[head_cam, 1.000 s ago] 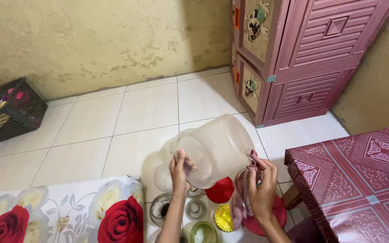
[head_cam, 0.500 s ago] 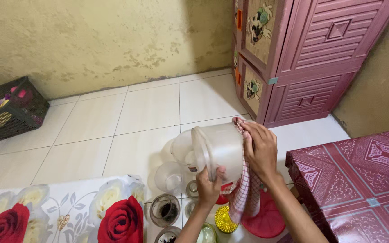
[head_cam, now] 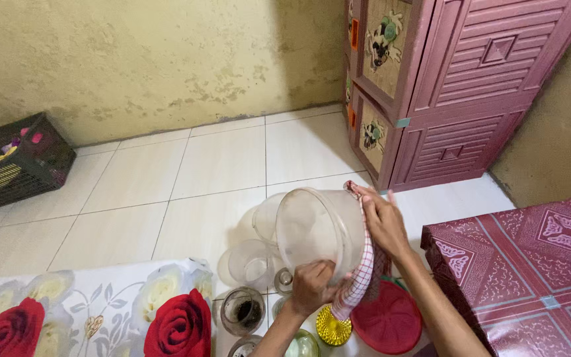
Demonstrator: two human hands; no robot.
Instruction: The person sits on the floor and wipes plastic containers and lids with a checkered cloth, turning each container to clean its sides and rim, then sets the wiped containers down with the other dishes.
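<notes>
Large clear plastic jar (head_cam: 315,231) held up above the white tiled floor (head_cam: 186,178), centre of view, tipped on its side with the open mouth facing left and toward the camera. Left hand (head_cam: 312,287) grips the jar's near lower rim, fingers curled and pressed on the plastic. Right hand (head_cam: 381,221) lies flat on the jar's right side, fingers spread out, pressing a red-and-white checked cloth (head_cam: 363,277) against the wall; the cloth hangs down below the jar between the two forearms.

Under the jar on the floor: more clear containers (head_cam: 252,261) just left of it, a small glass jar with dark contents (head_cam: 242,311) nearer, a yellow round lid (head_cam: 333,327) and a red round lid (head_cam: 388,317) near the right, side by side. Another small jar at the bottom edge, partly cut off.

Near left: a cloth with red roses (head_cam: 87,314) on a white ground. Near right: a surface with a dark red patterned cover (head_cam: 530,264). Far right: a pink plastic cabinet (head_cam: 457,86) with slatted doors and picture panels on the drawers, standing against the wall. Far left: a dark basket (head_cam: 14,158) with bright bits in it, against the stained yellow wall (head_cam: 153,59), well apart from the hands.
</notes>
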